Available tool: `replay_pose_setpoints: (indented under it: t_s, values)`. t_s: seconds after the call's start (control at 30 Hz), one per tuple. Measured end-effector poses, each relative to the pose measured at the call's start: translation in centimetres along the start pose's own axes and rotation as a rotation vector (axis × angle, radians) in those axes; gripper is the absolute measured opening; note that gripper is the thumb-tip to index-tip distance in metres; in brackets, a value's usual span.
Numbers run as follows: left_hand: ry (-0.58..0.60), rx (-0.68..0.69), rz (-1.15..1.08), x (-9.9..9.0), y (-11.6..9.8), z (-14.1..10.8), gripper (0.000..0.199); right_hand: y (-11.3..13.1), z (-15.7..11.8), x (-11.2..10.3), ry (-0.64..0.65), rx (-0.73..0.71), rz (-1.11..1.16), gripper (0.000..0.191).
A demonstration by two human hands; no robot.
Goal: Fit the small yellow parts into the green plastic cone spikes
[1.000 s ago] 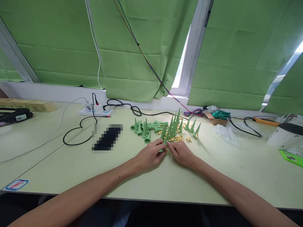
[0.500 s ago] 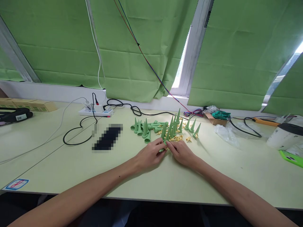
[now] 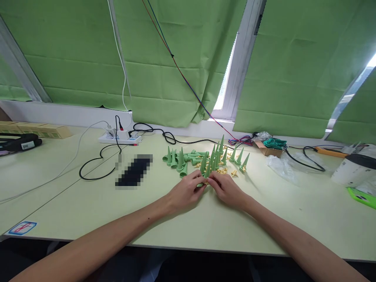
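"Grip?"
"L hand (image 3: 186, 190) closed on a green pc (image 3: 200, 184); R hand (image 3: 227, 188) thumb + finger close together at a tiny yellow bit (image 3: 206, 181) beside it. Can't tell if pinched."
"Tips?"
"I'd brace w/ L, move only R fingertips. Mind the green spikes (image 3: 216, 159) upright just beyond grip, loose yellow bits (image 3: 223, 171) beyond R."
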State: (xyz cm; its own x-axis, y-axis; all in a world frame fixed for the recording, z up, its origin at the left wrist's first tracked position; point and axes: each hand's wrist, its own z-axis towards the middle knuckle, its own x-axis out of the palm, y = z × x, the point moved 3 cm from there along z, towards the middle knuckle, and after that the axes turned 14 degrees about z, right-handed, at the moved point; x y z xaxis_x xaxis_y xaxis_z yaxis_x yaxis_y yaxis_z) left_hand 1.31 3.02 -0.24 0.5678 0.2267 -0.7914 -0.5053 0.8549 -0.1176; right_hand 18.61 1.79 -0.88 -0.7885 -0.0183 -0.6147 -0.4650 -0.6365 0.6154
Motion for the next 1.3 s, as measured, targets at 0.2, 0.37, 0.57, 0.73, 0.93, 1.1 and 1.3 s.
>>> replay_pose_setpoints:
  t_s: [0.2, 0.37, 0.57, 0.73, 0.93, 1.1, 1.3]
  values:
    - [0.019, 0.007, 0.010, 0.13, 0.08, -0.06, 0.015, -0.06, 0.00, 0.10, 0.001, 0.000, -0.032, 0.028]
    - [0.014, 0.021, 0.029, 0.15, 0.05, -0.06, 0.014, -0.04, -0.02, 0.20, -0.009, -0.008, -0.061, 0.030]
    - [-0.006, 0.040, 0.030, 0.02, -0.26, 0.07, 0.014, 0.06, 0.07, 0.34, -0.021, -0.014, -0.107, 0.035]
    - [0.006, 0.051, 0.035, 0.00, -0.36, 0.08, 0.015, 0.15, 0.17, 0.40, -0.034, -0.008, -0.113, 0.037]
    - [0.008, 0.073, 0.075, 0.10, -0.30, -0.02, 0.016, 0.23, 0.18, 0.46, -0.034, -0.011, -0.115, 0.038]
    - [0.003, 0.083, 0.107, 0.14, -0.32, -0.05, 0.018, 0.14, 0.20, 0.57, -0.030, -0.012, -0.111, 0.039]
    - [0.023, 0.072, 0.107, 0.18, -0.40, -0.09, 0.017, -0.01, 0.15, 0.71, -0.021, -0.008, -0.096, 0.038]
